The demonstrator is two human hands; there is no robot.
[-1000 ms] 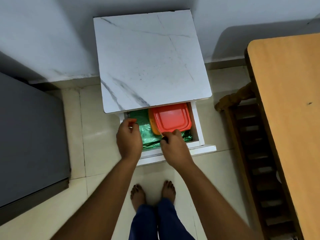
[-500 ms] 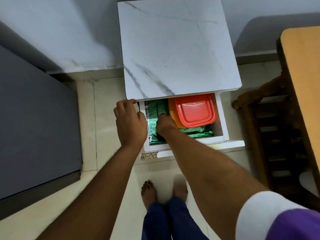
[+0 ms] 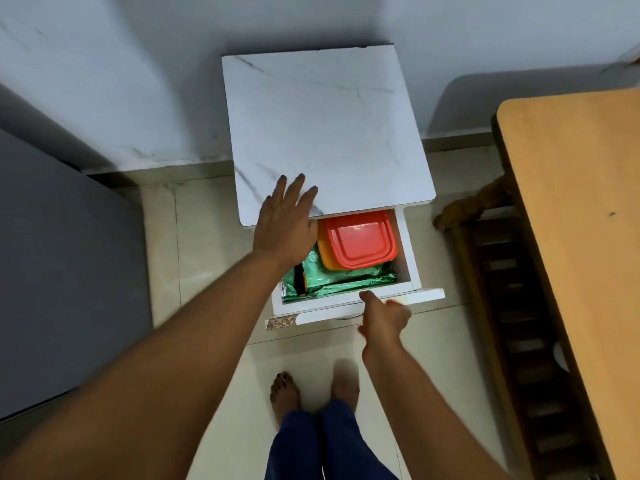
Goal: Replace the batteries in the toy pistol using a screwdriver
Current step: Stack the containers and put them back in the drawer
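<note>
A black and yellow tool (image 3: pixel 300 280), possibly a screwdriver, lies on green foil (image 3: pixel 349 277) in the open drawer (image 3: pixel 407 258) of a white marble-topped cabinet (image 3: pixel 325 126). My left hand (image 3: pixel 285 223) rests flat on the front left corner of the cabinet top, fingers straight, just above the tool. My right hand (image 3: pixel 382 317) is at the drawer's front panel (image 3: pixel 422 295). Its thumb lies on the panel's top edge and its fingers curl around the panel, blurred. No toy pistol or batteries are in view.
A red-lidded orange box (image 3: pixel 358 239) fills the back right of the drawer. A wooden table (image 3: pixel 575 237) and a wooden chair (image 3: pixel 498 289) stand close on the right. A dark grey surface (image 3: pixel 62 271) is on the left. My bare feet (image 3: pixel 311 393) stand on the tiled floor.
My right hand has come out of the drawer to its front panel, leaving the black and yellow tool uncovered on the foil. My left hand has moved from the drawer's left side onto the cabinet top.
</note>
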